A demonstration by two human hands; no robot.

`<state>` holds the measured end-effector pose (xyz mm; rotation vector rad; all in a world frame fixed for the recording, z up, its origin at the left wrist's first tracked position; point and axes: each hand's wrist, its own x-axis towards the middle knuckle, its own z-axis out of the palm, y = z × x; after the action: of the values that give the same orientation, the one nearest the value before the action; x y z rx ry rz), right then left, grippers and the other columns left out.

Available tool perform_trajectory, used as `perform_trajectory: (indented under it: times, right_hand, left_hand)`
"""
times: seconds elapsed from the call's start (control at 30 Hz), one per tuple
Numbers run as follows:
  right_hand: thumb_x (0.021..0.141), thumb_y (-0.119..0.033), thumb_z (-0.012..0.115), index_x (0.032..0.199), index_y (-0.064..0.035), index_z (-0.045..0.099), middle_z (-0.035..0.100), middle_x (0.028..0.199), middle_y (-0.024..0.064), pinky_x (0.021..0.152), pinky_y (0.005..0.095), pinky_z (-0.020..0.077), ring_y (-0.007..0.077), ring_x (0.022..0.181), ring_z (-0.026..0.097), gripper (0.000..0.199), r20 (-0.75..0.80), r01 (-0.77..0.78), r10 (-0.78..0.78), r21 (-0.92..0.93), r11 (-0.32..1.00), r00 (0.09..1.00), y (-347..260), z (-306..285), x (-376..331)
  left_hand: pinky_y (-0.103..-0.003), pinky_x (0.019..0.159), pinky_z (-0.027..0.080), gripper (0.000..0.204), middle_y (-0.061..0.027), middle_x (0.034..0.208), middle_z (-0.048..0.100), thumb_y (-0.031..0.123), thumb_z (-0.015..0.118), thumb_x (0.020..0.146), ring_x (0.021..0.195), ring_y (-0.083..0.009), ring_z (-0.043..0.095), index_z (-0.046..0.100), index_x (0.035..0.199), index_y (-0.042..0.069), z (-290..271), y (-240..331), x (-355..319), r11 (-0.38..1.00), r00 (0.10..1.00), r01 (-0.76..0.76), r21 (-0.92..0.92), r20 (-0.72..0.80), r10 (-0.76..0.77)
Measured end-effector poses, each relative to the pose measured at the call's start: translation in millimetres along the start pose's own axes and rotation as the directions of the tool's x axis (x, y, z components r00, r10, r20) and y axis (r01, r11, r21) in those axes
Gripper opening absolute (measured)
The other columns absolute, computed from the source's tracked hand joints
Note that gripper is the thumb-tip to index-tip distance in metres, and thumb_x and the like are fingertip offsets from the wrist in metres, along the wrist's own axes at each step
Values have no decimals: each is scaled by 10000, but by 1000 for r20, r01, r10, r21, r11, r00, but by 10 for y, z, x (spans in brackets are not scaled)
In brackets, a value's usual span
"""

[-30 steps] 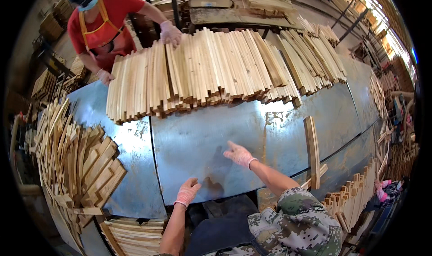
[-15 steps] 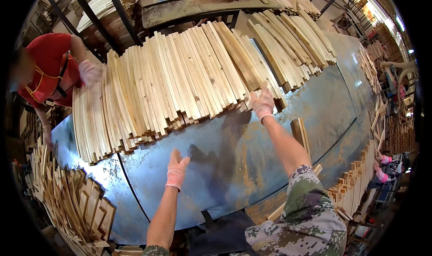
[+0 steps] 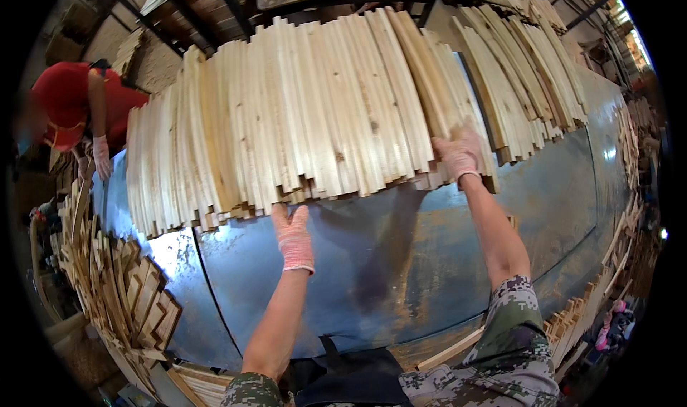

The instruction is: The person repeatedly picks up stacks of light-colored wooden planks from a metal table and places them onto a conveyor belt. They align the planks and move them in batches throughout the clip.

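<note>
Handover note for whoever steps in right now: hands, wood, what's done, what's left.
Left hand: gloved, open, fingertips at the near ends of the wooden slats, about the middle of the row.
Right hand: gloved, laid flat on the slat ends further right; a firm grip cannot be told.
Slats: a long layered row across the far part of the blue metal table, near ends ragged. More slats stand stacked at the table's left end.
A second person in red stands at the far left end of the row.
Done: nothing pulled clear onto the bare near sheet.
Left: the whole row.
</note>
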<state>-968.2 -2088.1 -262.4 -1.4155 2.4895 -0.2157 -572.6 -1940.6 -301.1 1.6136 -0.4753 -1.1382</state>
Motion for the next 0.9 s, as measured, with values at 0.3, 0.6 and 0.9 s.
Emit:
perform_trajectory:
  times: [0.3,0.6,0.9]
  right_hand:
    - [813,-398,863,1291,15,637,629,1358,316,1054,493,524,416,1272,623,670,241,17,-96,309,951,966,203,-61,-25]
    - [969,-474,708,1508,37,543,599,1421,294,1113,457,494,430,1297,610,761,171,210,-270,304,929,948,261,132,-123]
    - [918,-586,748,1148,23,714,711,1260,259,992,484,550,402,1141,700,652,317,11,-88,239,971,944,-177,-215,94]
  left_hand:
    - [-425,1117,481,678,-114,1451,583,185,791,964,1248,-244,601,493,1551,22,-208,-108,-79,993,983,120,18,-142,-117]
    - [-383,973,521,589,-140,1206,699,210,854,923,1051,-243,646,568,1353,-73,-213,65,226,943,968,-51,329,-216,128]
    - [-333,521,516,338,-68,796,661,240,835,915,564,-163,622,617,959,-14,-167,301,172,872,969,62,485,-239,64]
